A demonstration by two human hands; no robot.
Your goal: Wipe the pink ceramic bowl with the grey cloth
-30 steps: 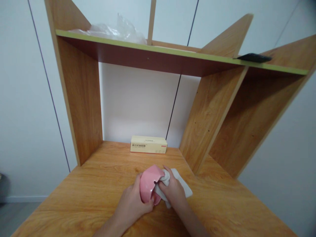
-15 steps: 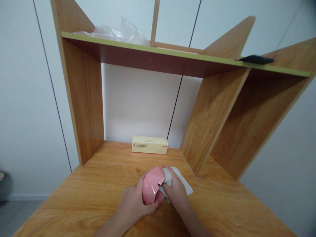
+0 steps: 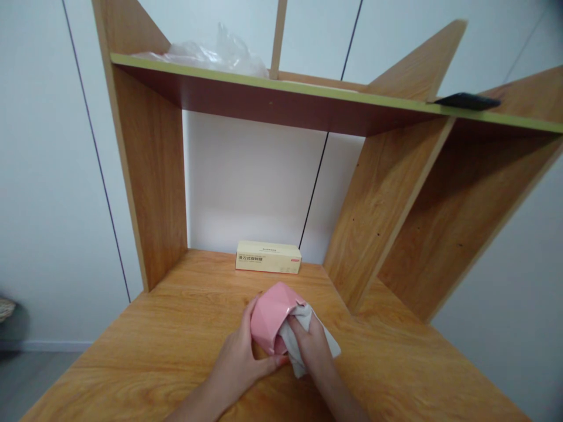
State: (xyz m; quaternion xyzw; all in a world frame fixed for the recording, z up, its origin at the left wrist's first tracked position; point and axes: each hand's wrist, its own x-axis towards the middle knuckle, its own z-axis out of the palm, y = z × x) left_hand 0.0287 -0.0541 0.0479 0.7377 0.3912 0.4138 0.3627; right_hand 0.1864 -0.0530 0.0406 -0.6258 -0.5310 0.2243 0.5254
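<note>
A pink faceted bowl (image 3: 269, 315) is tilted on its side just above the wooden desk (image 3: 176, 346), near the front middle. My left hand (image 3: 240, 364) wraps round its left and lower side and holds it. My right hand (image 3: 312, 347) is closed on a light grey cloth (image 3: 303, 334), which it presses into the bowl's open right side. Part of the cloth hangs down past my right wrist onto the desk.
A long cream cardboard box (image 3: 268, 257) lies at the back of the desk against the white wall. The upper shelf (image 3: 308, 97) carries a crumpled clear plastic bag (image 3: 211, 53) at the left and a flat black object (image 3: 467, 101) at the right. Slanted wooden panels (image 3: 378, 205) stand to the right.
The bowl has turned in my left hand, its underside now facing more upward. My right hand with the cloth has slid lower along the bowl's right side. The camera drifted slightly.
</note>
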